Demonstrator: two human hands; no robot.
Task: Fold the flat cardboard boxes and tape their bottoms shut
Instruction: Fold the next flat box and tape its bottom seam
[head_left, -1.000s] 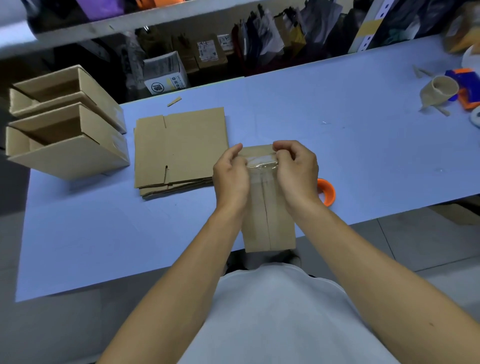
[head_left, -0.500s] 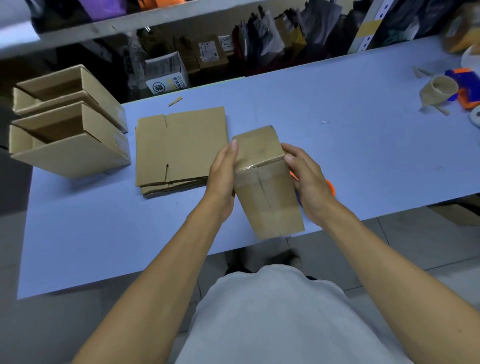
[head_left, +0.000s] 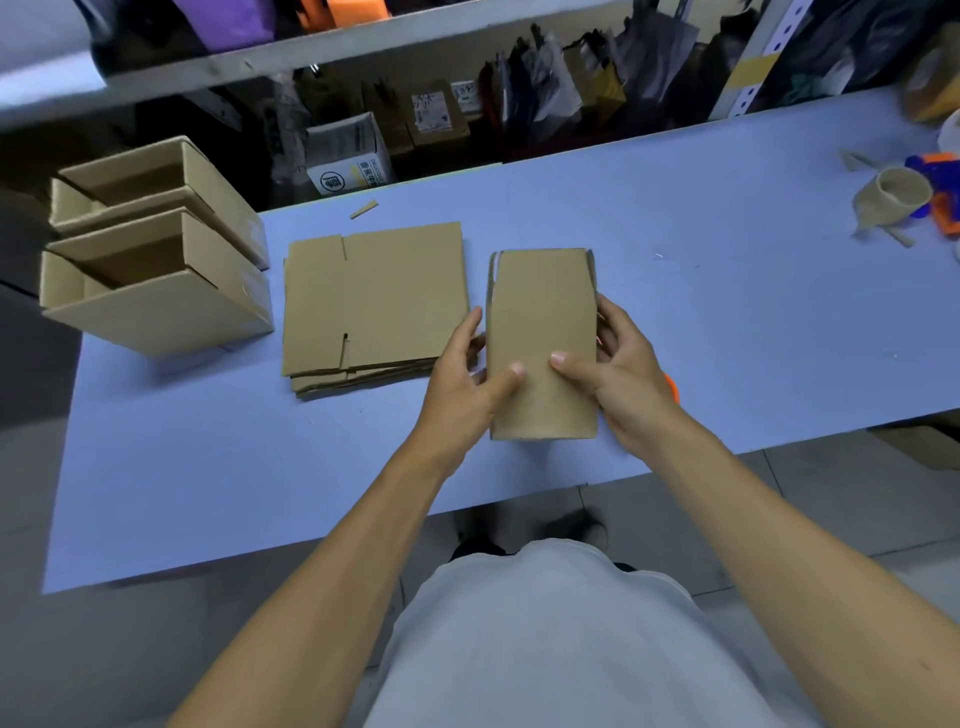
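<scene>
Both thumbs press flat on the near half of the box's (head_left: 543, 332) upper face, the left hand (head_left: 462, 387) wrapped round its left edge and the right hand (head_left: 626, 382) round its right edge, fingers curled underneath and out of sight, so the folded box is clamped between them just above the near part of the blue table (head_left: 675, 249). It shows a plain brown panel, long and narrow, with small flaps peeking out at the far corners; no tape shows on this face. Just left of it, nearly touching the left hand, lies the stack of flat cardboard blanks (head_left: 374, 306), slots cut in their left portion. Further left, two folded boxes (head_left: 156, 260) sit stacked at the table's left edge, open sides up. An orange object (head_left: 673, 388) pokes out behind the right wrist. Far right, a tape roll (head_left: 896, 195) rests near the table's end, with open blue surface between
</scene>
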